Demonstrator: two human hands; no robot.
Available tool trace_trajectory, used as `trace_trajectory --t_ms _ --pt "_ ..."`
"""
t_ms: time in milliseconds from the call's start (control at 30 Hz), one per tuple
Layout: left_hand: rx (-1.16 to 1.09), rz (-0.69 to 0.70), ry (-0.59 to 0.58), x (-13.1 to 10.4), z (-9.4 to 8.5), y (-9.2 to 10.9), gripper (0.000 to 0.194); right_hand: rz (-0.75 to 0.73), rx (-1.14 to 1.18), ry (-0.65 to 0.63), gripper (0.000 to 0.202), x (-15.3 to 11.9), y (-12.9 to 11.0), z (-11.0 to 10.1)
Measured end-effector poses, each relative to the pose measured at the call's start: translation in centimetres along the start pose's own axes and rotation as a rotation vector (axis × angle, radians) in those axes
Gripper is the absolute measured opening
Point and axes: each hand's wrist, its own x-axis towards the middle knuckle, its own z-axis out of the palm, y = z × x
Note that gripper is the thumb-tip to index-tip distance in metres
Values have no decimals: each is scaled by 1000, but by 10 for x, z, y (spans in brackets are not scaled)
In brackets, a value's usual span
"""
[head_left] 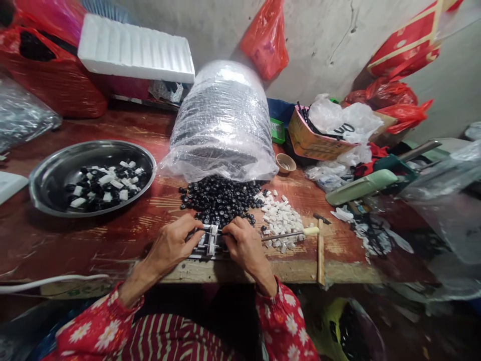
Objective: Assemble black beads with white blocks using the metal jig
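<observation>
A small metal fixture [212, 240] with white parts lies at the table's front edge, between my two hands. My left hand [175, 239] is at its left side, thumb and fingers pinched together at the fixture. At the right side, my right hand [244, 243] has its fingers curled in; what its fingertips hold is hidden. Just behind the fixture spreads a pile of black round pieces [220, 198]. White small blocks [283, 218] are heaped to the right of that pile. A screwdriver [310, 231] lies over the white blocks, its pale handle toward the right.
A steel bowl [92, 208] of black and white pieces stands at left. Behind the piles is a large plastic-wrapped bundle [225, 115]. A hammer [320, 250], a small cup [286, 163], a green-handled tool [361, 186] and a box [319, 145] are at right.
</observation>
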Motion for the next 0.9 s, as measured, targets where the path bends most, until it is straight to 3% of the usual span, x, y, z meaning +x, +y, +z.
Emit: trace_trajectory --t_ms 333,533,700,800,900 --pt "10 -72 -124 3 -4 -6 21 74 -8 85 8 -5 -5 8" --pt "196 -118 -196 5 -6 2 29 113 -15 68 10 -4 -9 7" --pt "184 -169 -130 3 1 1 27 183 36 72 9 -4 -14 5" --pt "93 -170 -109 1 3 -3 25 113 161 94 8 -10 -5 -3" --pt "3 -139 -103 -1 1 -6 24 102 207 192 10 -16 21 -15"
